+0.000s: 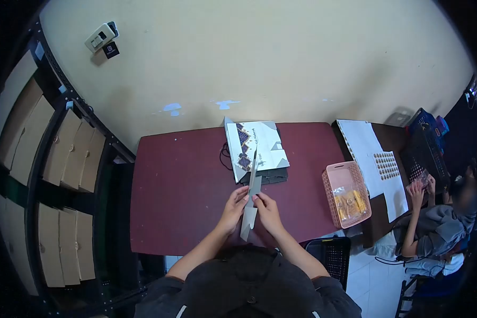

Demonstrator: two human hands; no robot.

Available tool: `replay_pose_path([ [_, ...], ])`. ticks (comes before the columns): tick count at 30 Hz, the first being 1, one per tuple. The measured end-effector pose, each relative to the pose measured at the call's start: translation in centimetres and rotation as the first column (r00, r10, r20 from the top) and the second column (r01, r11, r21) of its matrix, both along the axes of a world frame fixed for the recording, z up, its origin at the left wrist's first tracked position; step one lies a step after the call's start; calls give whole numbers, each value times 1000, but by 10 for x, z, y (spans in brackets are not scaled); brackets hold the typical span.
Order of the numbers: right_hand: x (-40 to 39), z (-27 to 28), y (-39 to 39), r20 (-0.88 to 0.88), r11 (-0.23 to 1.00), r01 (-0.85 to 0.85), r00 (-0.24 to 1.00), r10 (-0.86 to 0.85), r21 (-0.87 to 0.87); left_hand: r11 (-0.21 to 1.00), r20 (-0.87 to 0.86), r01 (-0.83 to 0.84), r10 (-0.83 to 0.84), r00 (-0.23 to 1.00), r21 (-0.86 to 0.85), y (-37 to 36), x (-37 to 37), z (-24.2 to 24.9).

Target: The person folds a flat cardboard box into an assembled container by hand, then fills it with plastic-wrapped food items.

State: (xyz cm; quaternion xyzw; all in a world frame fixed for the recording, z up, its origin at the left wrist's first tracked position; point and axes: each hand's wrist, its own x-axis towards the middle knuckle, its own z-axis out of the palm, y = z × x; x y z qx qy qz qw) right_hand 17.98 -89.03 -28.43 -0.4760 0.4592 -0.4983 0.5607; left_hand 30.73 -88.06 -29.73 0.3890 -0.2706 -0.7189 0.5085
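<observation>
My left hand [235, 209] pinches the left side of a grey-white folded card sheet [248, 217], seen nearly edge-on over the front of the table. On its right side my right hand [267, 211] grips the same sheet, fingers closed. The sheet has angled flaps, and its upper end stands in front of a stack of flat printed white cards [270, 148] with a dark blue pattern. Under that stack shows a folded black item [273, 176]. A black cord [225, 155] lies at the stack's left.
The maroon table [180, 196] stands against the wall. At its right edge sits a pink basket [344, 168] with yellow packets [350, 204]. Sticker sheets [387, 165] lie on a dark side table, where a seated person [440, 228] works. Shelves with cardboard boxes [66, 244] stand left.
</observation>
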Motion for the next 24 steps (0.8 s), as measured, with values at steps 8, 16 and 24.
replay_pose_path([
  [8, -2, -22, 9, -158, 1000, 5, 987, -2, 18, 948, 391, -187, 279, 877, -256, 1, 11, -47],
  [16, -63, 10, -10, -367, 940, 319, 866, -341, -119, 924, 675, 11, 272, 686, -383, 9, 43, 32],
  [24, -62, 56, 10, -661, 922, 268, 643, -387, -278, 804, 892, 523, 19, 451, -282, 4, 69, 41],
])
